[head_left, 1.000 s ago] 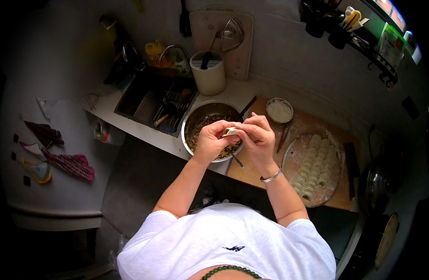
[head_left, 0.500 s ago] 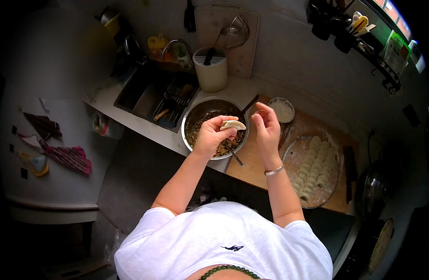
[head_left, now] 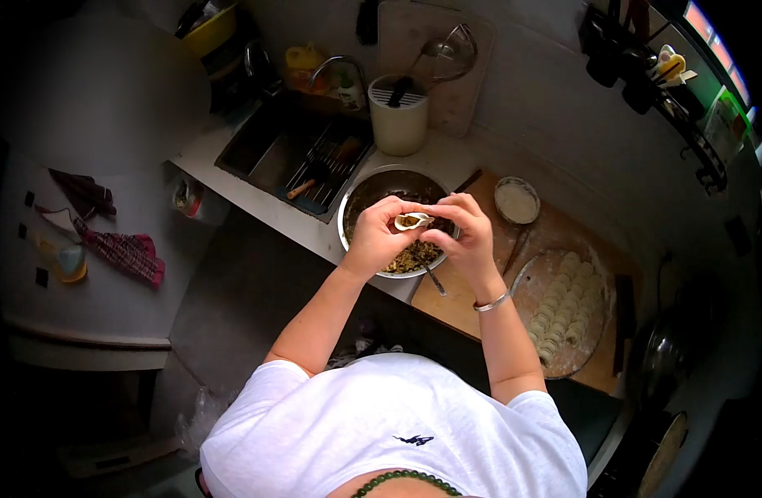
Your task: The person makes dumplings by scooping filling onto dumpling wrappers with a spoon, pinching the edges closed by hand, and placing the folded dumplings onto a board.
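A folded dumpling (head_left: 409,222), its top edge partly open with filling showing, is held over the steel bowl (head_left: 343,236). My left hand (head_left: 376,239) grips it between thumb and fingers. From the other side my right hand (head_left: 470,238) reaches in, its forefinger at the dumpling's right edge and its thumb lower down. Chopped filling (head_left: 407,261) lies in the bowl below, partly hidden by both hands. A metal spoon handle (head_left: 436,282) sticks out over the front rim.
On the right, a wooden board (head_left: 440,300) bears a floured round tray (head_left: 595,328) with rows of dumplings (head_left: 561,303). A bowl of flour (head_left: 516,202) and a rolling pin (head_left: 516,251) are nearby. A sink (head_left: 265,149) and a white bin (head_left: 399,124) stand at the back left.
My right hand has moved left from beside the bowl to the dumpling in my left hand. The dumpling has turned, so its partly open edge shows. The whole view has shifted slightly.
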Tool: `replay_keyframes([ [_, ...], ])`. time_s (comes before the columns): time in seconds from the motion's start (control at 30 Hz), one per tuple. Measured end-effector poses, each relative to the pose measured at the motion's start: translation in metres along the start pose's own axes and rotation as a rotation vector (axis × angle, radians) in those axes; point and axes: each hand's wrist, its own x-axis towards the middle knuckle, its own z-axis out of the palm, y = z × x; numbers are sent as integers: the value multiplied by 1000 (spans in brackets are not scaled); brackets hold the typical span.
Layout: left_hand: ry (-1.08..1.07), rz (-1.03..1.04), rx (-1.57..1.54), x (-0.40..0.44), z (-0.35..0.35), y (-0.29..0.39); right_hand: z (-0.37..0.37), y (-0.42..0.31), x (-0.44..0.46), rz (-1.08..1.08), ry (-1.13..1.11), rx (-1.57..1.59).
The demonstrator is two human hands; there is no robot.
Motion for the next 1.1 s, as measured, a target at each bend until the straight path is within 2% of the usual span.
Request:
replay_keyframes([
  [0.13, -42, 37, 203, -1, -4, 10, 3, -1, 2, -10, -63, -101],
  [0.27, -32, 51, 196, -1, -2, 14, 10, 0, -1, 78, -7, -42],
  [0.33, -10, -63, -116, -2, 1, 6, 13, 1, -3, 139, 29, 26],
  [0.37, -9, -63, -116, -3, 3, 0, 15, 1, -4, 147, 71, 51],
  [0.43, -3, -189, -473, -7, 8, -18, 20, 5, -6, 152, 114, 75],
  [0.47, 6, -119, -437, -10, 12, -29, 23, 11, -9, 117, 143, 65],
  [0.57, 14, -130, -273, -11, 15, -22, 23, 10, -12, 94, 179, 60],
  [0.63, 21, -112, -264, -10, 14, -16, 15, 1, -8, -81, 97, -291],
  [0.67, 20, -71, -217, -9, 13, -16, 14, -3, -7, -81, 96, -291],
  [0.73, 18, -32, -170, -9, 11, -15, 15, -8, -6, 39, 152, -194],
  [0.83, -22, -97, -262, -9, 11, -11, 10, 5, -14, 151, 140, -94],
  [0.9, -5, -319, -219, -11, 9, -11, 1, 19, -17, 206, 156, -129],
  [0.97, -56, -394, -379, -13, 4, -19, -19, 62, -28, 352, 167, -209],
  [1.03, -53, -452, -524, -14, -1, -28, -57, 117, -37, 465, 107, -527],
  [1.1, -65, -492, -584, -15, -6, -38, -92, 155, -32, 774, -5, -816],
])
